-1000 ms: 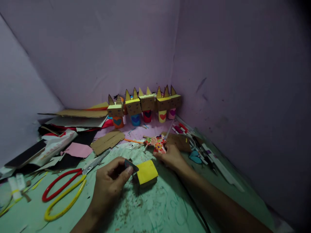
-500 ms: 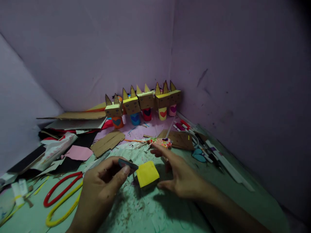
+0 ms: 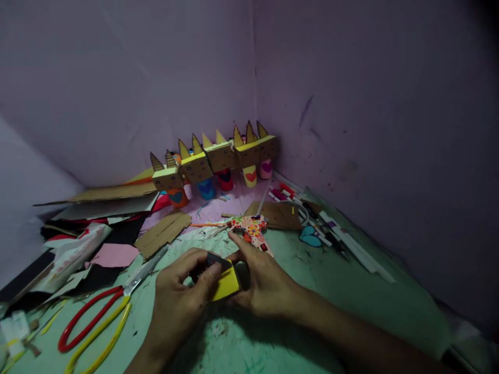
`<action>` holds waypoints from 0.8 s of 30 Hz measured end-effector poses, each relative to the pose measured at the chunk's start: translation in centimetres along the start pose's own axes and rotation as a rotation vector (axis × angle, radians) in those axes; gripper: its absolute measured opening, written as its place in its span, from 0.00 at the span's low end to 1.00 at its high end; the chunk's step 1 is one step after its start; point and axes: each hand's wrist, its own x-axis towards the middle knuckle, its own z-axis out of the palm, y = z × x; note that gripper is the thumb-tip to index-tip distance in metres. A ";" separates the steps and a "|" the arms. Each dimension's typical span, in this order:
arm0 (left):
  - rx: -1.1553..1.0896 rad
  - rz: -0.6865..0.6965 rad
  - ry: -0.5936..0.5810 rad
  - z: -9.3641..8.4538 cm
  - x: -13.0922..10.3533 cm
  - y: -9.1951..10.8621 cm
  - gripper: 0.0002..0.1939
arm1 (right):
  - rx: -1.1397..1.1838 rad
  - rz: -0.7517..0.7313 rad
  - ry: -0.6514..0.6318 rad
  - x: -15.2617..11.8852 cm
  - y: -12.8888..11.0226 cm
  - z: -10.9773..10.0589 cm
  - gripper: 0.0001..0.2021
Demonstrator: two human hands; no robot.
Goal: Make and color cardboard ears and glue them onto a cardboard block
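Between my two hands is a small yellow box (image 3: 227,284), its top face partly covered. My left hand (image 3: 179,291) pinches a small dark piece of card (image 3: 218,260) between thumb and fingers, holding it over the box's top far edge. Its thumb overlaps the yellow face; whether the card is stuck to it I cannot tell. My right hand (image 3: 268,280) is closed around the right side of the box, thumb low and index finger raised behind it. Some of its fingers are hidden.
Scissors (image 3: 127,295) with red and yellow handles lie left. Behind stand several cardboard figures (image 3: 197,167) with pointed ears. Patterned scraps (image 3: 255,228), a cardboard piece (image 3: 163,232), blue cutouts (image 3: 310,236) and several pens (image 3: 331,239) surround the work spot. Walls close off the back.
My hands have come together at the yellow box. The left has brought the dark card over its top, and the right has closed on its side. The view has shifted slightly right.
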 end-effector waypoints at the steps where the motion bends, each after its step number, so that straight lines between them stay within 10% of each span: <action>1: 0.021 0.040 0.003 0.0 0.0 0.0 0.08 | 0.000 -0.007 0.001 0.0 0.0 0.0 0.50; 24: 0.114 0.149 -0.020 0.7 0.3 0.3 0.07 | -0.095 -0.057 0.034 0.0 -0.2 -0.4 0.48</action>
